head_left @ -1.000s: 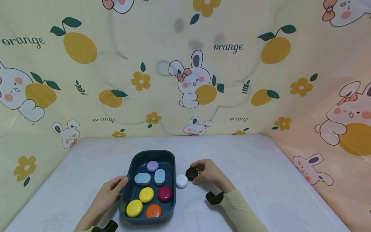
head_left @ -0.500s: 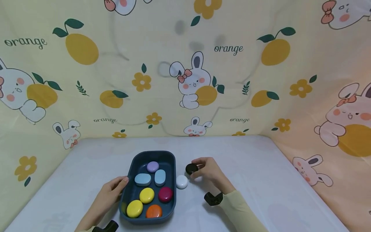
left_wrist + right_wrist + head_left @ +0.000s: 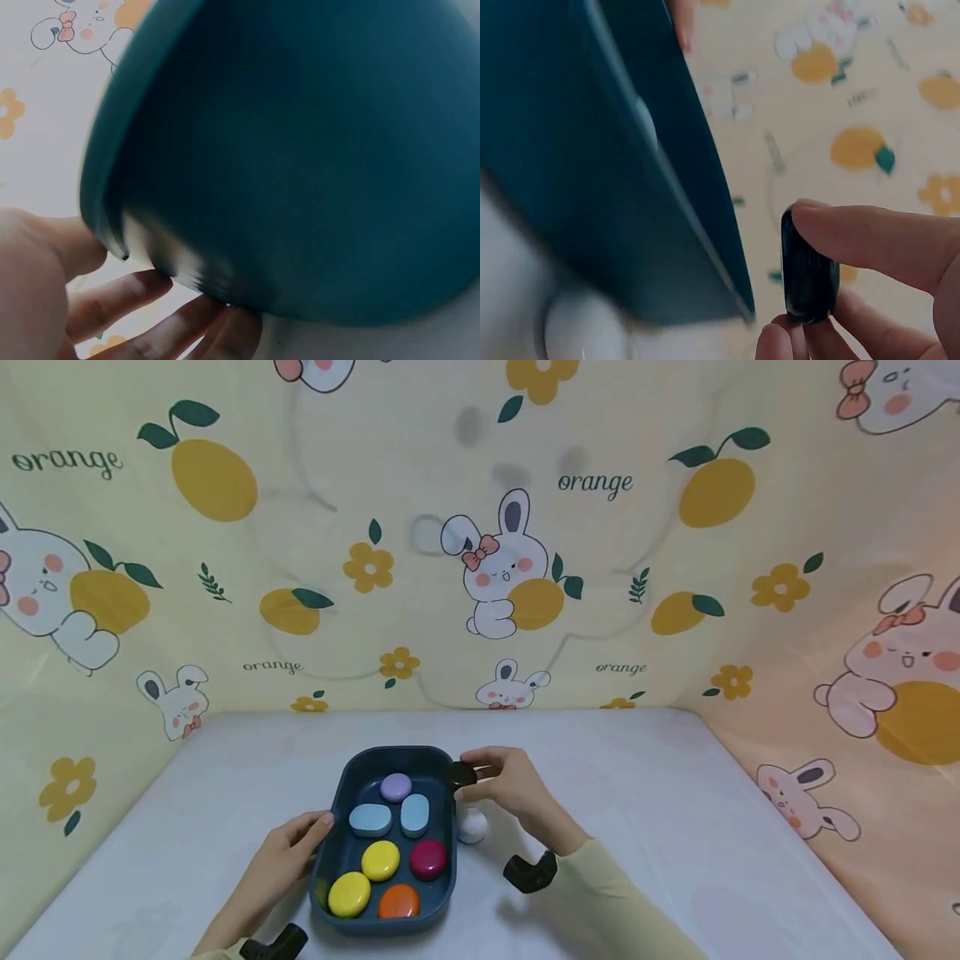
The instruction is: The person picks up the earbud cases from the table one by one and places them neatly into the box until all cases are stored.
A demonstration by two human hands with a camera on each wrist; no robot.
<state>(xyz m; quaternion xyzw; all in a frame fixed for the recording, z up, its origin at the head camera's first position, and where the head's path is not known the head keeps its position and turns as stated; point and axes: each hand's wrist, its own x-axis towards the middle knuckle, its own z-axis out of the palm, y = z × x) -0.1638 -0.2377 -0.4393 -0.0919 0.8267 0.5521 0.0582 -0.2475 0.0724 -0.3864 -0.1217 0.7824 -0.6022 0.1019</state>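
Observation:
A dark blue tray (image 3: 455,893) stands on the white table, holding several smooth glossy pieces. My left hand (image 3: 276,858) grips the tray's left side; in the left wrist view the thumb (image 3: 79,244) is at the rim and the fingers bend against the outer wall. Raised at the tray's upper right edge, my right hand (image 3: 513,792) pinches a black round disc (image 3: 462,775). In the right wrist view this black disc (image 3: 807,277) is seen edge-on between thumb and fingers, just beside the tray wall (image 3: 622,247). A white disc (image 3: 472,827) lies against the tray's right side, partly shaded.
Inside the tray lie a purple disc (image 3: 396,787), two light blue oblong pieces (image 3: 371,819), two yellow discs (image 3: 380,860), a dark red disc (image 3: 428,859) and an orange piece (image 3: 399,902). A cloth with rabbits and oranges (image 3: 510,568) hangs behind and beside the table.
My right hand has lifted the black disc off the table and carried it left and away from me to the tray's edge. The left hand and tray have stayed in place.

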